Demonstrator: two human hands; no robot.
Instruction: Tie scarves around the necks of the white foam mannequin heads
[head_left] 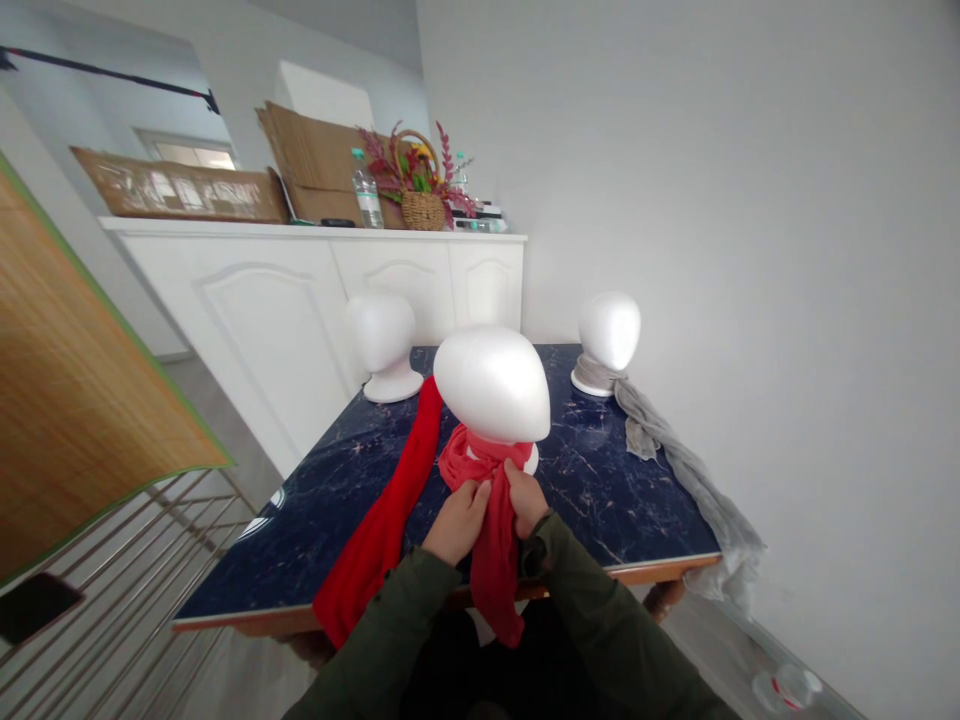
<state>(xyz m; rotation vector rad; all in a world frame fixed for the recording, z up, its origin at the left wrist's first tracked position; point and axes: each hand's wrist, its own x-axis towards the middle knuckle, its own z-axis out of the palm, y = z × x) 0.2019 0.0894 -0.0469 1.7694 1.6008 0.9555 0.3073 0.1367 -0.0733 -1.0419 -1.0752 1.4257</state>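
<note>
1. The left hand (459,520) is closed on the red scarf (495,560), its fingers curled over the gathered cloth just below the neck of the foam head.
2. The right hand (525,497) is closed on the same gathered part, touching the left hand.
3. The scarf wraps the neck of a white foam head (491,385) near the front of the table. One long end lies across the tabletop to the left and drops past the edge; the other hangs down between the hands.
4. The table (600,470) has a dark blue marble top.
5. Two more foam heads stand farther back. The right one (609,332) has a grey scarf (679,465) about its base, trailing over the table's right edge; the left one (384,335) stands bare.
6. Behind, a white cabinet (262,330) holds a flower basket (422,205), a water bottle (367,190) and cardboard (315,165).
</note>
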